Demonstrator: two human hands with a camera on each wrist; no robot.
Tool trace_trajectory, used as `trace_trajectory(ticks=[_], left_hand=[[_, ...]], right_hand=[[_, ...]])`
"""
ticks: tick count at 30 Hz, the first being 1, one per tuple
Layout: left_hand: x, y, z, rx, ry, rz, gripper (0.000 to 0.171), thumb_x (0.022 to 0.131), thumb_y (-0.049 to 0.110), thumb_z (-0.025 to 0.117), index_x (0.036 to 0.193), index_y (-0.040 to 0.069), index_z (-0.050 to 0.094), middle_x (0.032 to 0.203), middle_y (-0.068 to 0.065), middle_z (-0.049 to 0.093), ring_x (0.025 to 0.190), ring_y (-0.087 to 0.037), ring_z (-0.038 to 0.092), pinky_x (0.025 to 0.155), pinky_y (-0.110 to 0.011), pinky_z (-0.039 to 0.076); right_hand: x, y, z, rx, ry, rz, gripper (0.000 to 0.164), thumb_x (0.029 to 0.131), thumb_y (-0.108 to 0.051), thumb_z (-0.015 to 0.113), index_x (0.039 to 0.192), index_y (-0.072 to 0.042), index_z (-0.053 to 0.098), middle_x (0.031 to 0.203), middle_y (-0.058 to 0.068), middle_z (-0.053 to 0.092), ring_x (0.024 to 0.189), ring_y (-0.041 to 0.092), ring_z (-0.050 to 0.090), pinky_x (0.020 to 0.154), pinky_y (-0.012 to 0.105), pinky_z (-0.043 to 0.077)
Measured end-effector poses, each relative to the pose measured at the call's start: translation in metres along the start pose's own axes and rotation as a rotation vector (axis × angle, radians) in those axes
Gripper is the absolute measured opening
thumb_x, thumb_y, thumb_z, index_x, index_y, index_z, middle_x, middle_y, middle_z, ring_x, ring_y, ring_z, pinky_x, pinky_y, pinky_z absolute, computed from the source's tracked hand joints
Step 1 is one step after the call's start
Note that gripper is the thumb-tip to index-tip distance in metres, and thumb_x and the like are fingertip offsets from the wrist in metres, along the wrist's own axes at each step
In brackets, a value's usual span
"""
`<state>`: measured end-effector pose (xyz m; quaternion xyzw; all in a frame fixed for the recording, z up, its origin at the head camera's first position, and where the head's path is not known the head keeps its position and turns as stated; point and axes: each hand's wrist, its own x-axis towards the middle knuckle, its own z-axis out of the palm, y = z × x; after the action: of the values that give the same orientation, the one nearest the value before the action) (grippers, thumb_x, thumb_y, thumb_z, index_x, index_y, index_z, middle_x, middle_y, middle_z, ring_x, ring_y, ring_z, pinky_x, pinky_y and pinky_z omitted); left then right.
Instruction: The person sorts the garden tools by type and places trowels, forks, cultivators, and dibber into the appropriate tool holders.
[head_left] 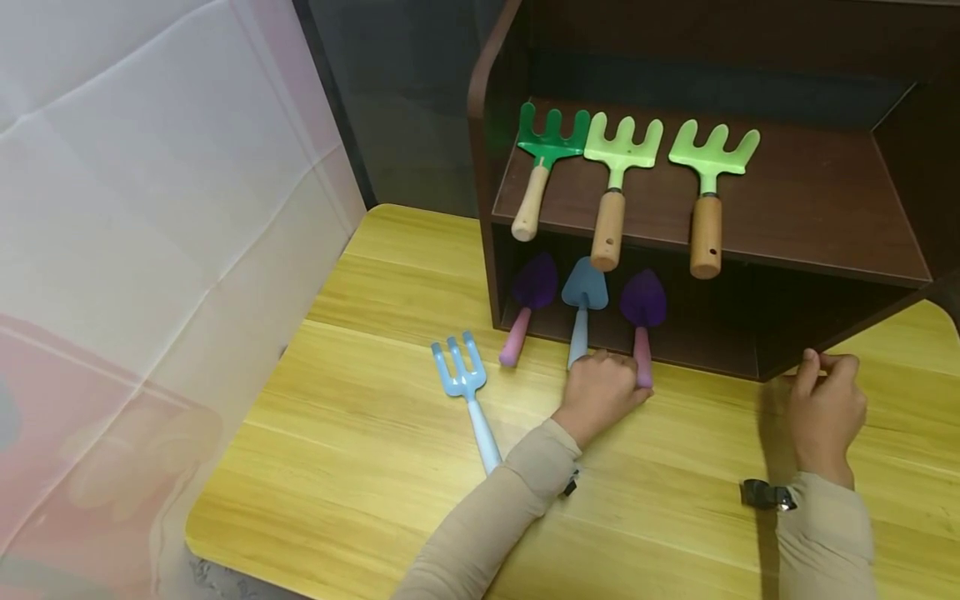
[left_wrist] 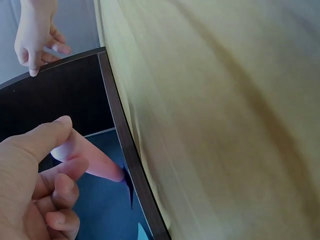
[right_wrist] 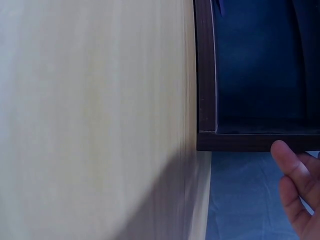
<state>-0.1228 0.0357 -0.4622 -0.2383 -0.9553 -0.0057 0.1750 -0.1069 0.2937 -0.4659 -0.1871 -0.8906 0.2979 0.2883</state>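
In the head view, my left hand [head_left: 602,394] is at the front of the lower shelf, by the pink handle of the right-hand purple trowel [head_left: 643,298]. Up close in the left wrist view, its thumb and forefinger pinch the handle [left_wrist: 97,162] near the end. Left of this lie a blue trowel [head_left: 585,285] and another purple trowel [head_left: 535,282], handles jutting over the shelf edge. My right hand [head_left: 827,412] holds the front edge of the right side of the brown shelf unit [right_wrist: 240,142], thumb on the edge and fingers outside.
Above, the upper shelf bears a dark green hand fork [head_left: 552,146] and two light green ones [head_left: 622,150], their wooden handles overhanging. A light blue fork [head_left: 467,379] lies on the yellow wooden table [head_left: 337,467], left of my left forearm. A pale cloth [head_left: 187,167] hangs at left.
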Motion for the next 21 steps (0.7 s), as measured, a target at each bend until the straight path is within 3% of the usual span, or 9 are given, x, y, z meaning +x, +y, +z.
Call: trace_trajectory(ticks=[6,13,21], left_hand=[[-0.0016,0.0001,0.0017,0.012,0.007,0.025,0.039,0.084,0.060,0.062,0.062,0.027,0.060,0.054,0.014,0.055,0.053,-0.005,0.054,0.041,-0.024,0.039],[-0.0008,0.0012,0.0029,0.015,-0.084,0.039,0.041,0.088,0.056,0.058,0.059,0.028,0.058,0.053,0.013,0.053,0.052,-0.005,0.053,0.038,-0.023,0.030],[-0.0002,-0.0015,-0.0007,0.007,-0.067,0.031,0.040,0.086,0.059,0.059,0.061,0.029,0.061,0.056,0.012,0.058,0.056,-0.007,0.056,0.040,-0.025,0.036]], right_hand=[[-0.0001,0.0001,0.0003,-0.003,-0.001,0.002,0.039,0.101,-0.028,0.043,0.110,0.009,0.051,0.090,0.039,0.061,0.086,0.056,0.058,0.073,0.062,0.036],[-0.0004,-0.0002,0.0003,-0.011,-0.007,0.019,0.039,0.101,-0.028,0.043,0.110,0.009,0.052,0.092,0.038,0.062,0.088,0.056,0.058,0.073,0.062,0.036],[0.0001,-0.0005,0.0002,-0.010,-0.001,0.019,0.039,0.101,-0.029,0.042,0.110,0.009,0.052,0.091,0.038,0.062,0.086,0.056,0.058,0.073,0.062,0.035]])
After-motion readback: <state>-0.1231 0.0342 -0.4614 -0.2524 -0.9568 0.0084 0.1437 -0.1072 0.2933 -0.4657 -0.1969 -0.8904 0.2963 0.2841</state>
